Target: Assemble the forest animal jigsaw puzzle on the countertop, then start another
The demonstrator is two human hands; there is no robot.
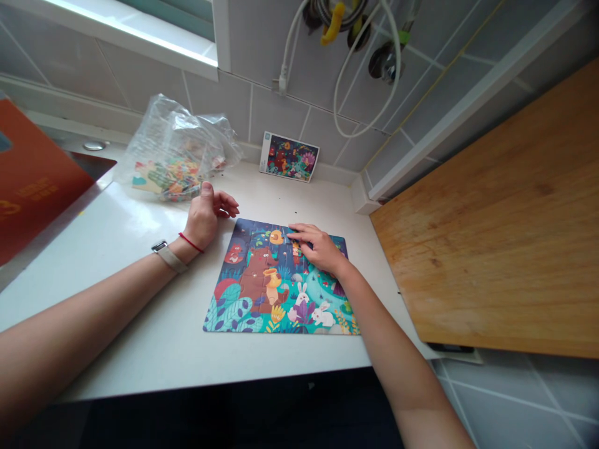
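Note:
A colourful jigsaw puzzle (262, 280) with a bear, a fox-like animal and white rabbits lies flat on the white counter, its pieces joined. My right hand (318, 246) rests palm down over the upper right part, fingers stretched across the pieces and covering some of them. Just beyond the puzzle's upper left corner, my left hand (208, 215) lies on its side, fingers loosely curled and apart, holding nothing. Behind it sits a clear plastic bag (175, 153) with colourful pieces inside. A small picture card (290, 157) showing a similar scene leans against the tiled wall.
An orange box or board (37, 181) stands at the far left. A wooden board (496, 231) rises along the right side. White cables (344, 118) hang on the wall above the counter (154, 349), whose front edge runs below the puzzle.

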